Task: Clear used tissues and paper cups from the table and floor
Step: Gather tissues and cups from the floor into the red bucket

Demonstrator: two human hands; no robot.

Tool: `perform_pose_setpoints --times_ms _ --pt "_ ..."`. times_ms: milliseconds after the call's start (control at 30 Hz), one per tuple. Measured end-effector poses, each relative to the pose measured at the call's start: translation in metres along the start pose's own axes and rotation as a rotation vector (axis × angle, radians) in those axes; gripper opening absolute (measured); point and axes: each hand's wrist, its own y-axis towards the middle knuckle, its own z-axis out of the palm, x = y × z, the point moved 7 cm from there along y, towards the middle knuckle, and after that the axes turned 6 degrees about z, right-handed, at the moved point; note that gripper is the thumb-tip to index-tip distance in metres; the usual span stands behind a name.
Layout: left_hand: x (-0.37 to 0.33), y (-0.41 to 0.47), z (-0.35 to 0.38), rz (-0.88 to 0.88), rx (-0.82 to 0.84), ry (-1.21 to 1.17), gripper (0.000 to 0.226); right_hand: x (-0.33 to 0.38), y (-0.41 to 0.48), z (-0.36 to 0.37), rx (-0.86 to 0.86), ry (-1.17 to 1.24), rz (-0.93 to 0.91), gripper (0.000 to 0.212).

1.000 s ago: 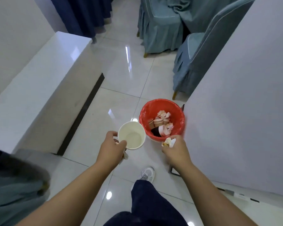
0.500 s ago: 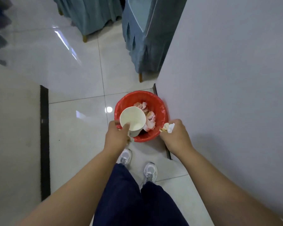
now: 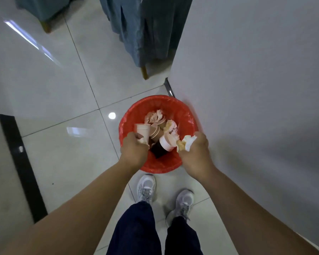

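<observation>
A bin lined with a red bag [image 3: 184, 115] stands on the tiled floor against a white panel. Inside lie several paper cups [image 3: 167, 142] and crumpled tissues [image 3: 155, 115]. My left hand [image 3: 134, 150] is over the bin's left side and grips a white paper cup [image 3: 143, 132], tipped mouth-down into the bin, with a bit of tissue under the fingers. My right hand [image 3: 196, 150] is over the bin's right side and holds a crumpled, stained tissue [image 3: 185, 143] that sticks out past the fingers.
A white panel [image 3: 256, 89] rises right beside the bin. Chairs with blue-grey covers [image 3: 145, 28] stand behind it. A white counter with a black base strip [image 3: 20, 166] runs along the left. My shoes [image 3: 145, 187] are just short of the bin.
I have stepped up to the bin, and both hands moved over its opening. The cup in my left hand has gone from upright to tipped into the bin.
</observation>
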Motion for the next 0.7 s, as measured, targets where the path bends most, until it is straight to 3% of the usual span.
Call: perform_pose_setpoints --times_ms 100,233,333,400,500,700 --pt "-0.003 0.022 0.009 0.092 0.007 0.022 0.042 -0.006 0.025 0.018 0.039 -0.050 -0.004 0.083" --pt "0.000 0.043 0.025 0.196 0.083 0.062 0.075 -0.003 0.049 0.043 0.154 0.013 -0.059 0.110" --pt "-0.001 0.043 0.028 0.231 0.109 0.062 0.055 -0.002 0.052 0.049 0.198 0.044 -0.086 0.114" --pt "0.005 0.040 0.024 0.185 0.112 0.068 0.051 -0.003 0.050 0.042 0.122 0.010 -0.100 0.101" --pt "0.008 0.029 0.012 0.129 0.082 0.071 0.043 -0.011 0.039 0.028 -0.001 0.044 -0.069 0.064" --pt "-0.020 -0.027 -0.008 0.156 0.059 -0.011 0.023 -0.022 -0.017 0.006 0.071 0.337 0.025 0.019"
